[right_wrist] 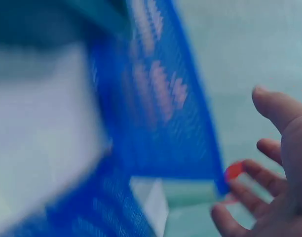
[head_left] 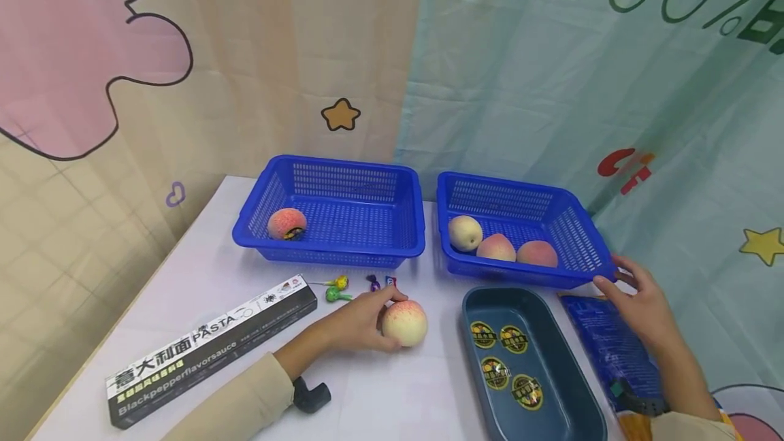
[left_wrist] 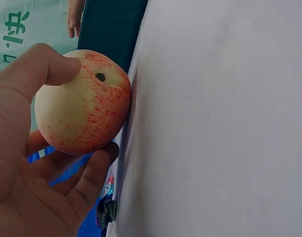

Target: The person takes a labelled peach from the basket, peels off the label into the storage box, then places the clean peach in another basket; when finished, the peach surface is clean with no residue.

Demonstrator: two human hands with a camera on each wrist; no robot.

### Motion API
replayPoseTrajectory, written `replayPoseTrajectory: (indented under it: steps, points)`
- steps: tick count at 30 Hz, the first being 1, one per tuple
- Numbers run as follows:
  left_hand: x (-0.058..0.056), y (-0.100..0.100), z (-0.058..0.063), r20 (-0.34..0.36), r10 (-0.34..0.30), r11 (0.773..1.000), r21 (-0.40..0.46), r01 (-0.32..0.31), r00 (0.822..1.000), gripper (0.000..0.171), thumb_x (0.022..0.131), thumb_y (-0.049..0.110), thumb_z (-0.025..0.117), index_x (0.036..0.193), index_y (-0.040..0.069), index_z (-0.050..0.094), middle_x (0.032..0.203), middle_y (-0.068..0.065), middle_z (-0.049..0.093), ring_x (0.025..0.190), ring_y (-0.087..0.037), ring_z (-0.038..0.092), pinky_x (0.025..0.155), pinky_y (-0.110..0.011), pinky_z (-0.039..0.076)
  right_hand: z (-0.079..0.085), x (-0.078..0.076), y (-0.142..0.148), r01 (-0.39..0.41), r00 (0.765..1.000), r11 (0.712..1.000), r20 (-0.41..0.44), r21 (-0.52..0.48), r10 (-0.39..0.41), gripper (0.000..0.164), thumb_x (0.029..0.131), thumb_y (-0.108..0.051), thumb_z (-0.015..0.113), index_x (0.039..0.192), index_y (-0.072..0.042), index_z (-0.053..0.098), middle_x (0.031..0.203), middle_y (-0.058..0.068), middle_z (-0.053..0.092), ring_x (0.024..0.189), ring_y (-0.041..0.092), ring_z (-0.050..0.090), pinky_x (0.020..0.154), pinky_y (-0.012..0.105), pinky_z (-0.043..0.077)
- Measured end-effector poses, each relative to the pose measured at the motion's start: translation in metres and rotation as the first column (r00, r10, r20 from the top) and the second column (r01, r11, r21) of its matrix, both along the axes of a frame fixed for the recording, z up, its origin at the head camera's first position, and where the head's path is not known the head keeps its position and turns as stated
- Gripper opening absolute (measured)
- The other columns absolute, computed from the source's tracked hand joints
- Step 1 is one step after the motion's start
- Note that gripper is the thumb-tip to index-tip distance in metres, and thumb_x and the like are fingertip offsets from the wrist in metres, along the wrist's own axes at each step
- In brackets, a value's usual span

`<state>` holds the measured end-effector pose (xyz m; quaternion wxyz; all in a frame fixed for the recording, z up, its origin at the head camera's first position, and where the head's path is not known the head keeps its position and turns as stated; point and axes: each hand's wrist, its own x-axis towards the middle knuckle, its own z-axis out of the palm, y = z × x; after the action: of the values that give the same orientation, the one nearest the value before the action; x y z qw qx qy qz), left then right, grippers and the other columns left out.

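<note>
A peach [head_left: 405, 323] with red speckles is in my left hand [head_left: 361, 322], low over the white table. Thumb and fingers curl round this peach [left_wrist: 84, 103] in the left wrist view. My right hand [head_left: 640, 301] is at the right front corner of the right blue basket [head_left: 527, 276], its fingers spread and loosely bent in the right wrist view, where the basket is blurred. Inside that basket lie a pale peach [head_left: 465, 233] and two pinker ones. The left blue basket [head_left: 331, 254] holds one red peach [head_left: 286, 223] bearing a black sticker.
A dark teal tray [head_left: 554, 359] with several round black-and-gold stickers [head_left: 513, 339] stands at front right. Beside it lies a blue packet [head_left: 612, 339]. A pasta box [head_left: 211, 352] lies at left; lollipops [head_left: 337, 288] and small wrapped candies [head_left: 373, 283] sit before the left basket.
</note>
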<state>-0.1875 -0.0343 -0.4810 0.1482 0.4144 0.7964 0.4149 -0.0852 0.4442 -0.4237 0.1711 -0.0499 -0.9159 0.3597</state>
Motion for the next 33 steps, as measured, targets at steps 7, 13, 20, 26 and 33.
replayPoseTrajectory:
  steps: [7,13,20,26,33]
  points:
    - [-0.001,0.025,0.036,0.005,0.050,0.989,0.142,-0.050,0.999,0.069,0.074,0.021,0.088,0.133,0.015,0.053,0.121,0.003,0.063,0.098,-0.012,0.062,0.079,-0.031,0.057,-0.008,-0.011,0.023,0.143,0.985,0.990,0.094,0.011,-0.143,0.074,0.101,-0.036,0.062,0.151,0.010,0.032,0.152,0.041,0.027,0.136,0.062,0.026,0.100,0.077,0.028]
    - [-0.040,0.085,0.123,-0.130,0.116,0.983,0.156,-0.095,0.985,0.071,0.077,0.024,0.087,0.137,0.013,0.051,0.123,-0.002,0.062,0.098,-0.015,0.062,0.075,-0.028,0.056,-0.008,-0.009,0.030,0.218,0.964,0.975,0.165,-0.037,-0.209,0.079,0.100,-0.044,0.061,0.156,0.000,0.028,0.151,0.041,0.028,0.137,0.062,0.024,0.102,0.078,0.025]
    - [-0.108,0.173,0.150,-0.196,0.106,0.981,-0.140,-0.135,0.975,0.064,0.082,0.040,0.082,0.133,0.020,0.051,0.114,0.004,0.061,0.095,-0.013,0.059,0.072,-0.029,0.052,-0.008,-0.011,0.032,0.227,0.938,0.974,0.270,-0.005,-0.217,0.086,0.098,-0.050,0.061,0.156,0.002,0.026,0.150,0.042,0.027,0.130,0.067,0.031,0.096,0.079,0.033]
    - [-0.136,0.217,0.133,-0.280,0.173,0.912,-0.316,-0.261,0.944,0.056,0.081,0.039,0.083,0.127,0.025,0.055,0.107,0.008,0.062,0.092,-0.014,0.058,0.076,-0.034,0.048,-0.012,-0.011,0.031,0.246,0.925,0.969,0.301,-0.005,-0.233,0.089,0.097,-0.055,0.060,0.157,0.000,0.024,0.147,0.045,0.029,0.126,0.067,0.036,0.094,0.079,0.036]
    - [-0.148,0.243,0.116,-0.356,0.194,0.831,-0.435,-0.346,0.914,0.056,0.080,0.040,0.084,0.127,0.028,0.057,0.110,0.008,0.066,0.100,-0.014,0.060,0.092,-0.042,0.044,-0.016,-0.015,0.023,0.222,0.947,0.968,0.261,-0.119,-0.185,0.084,0.099,-0.049,0.062,0.159,-0.004,0.024,0.157,0.035,0.024,0.132,0.057,0.038,0.101,0.071,0.037]
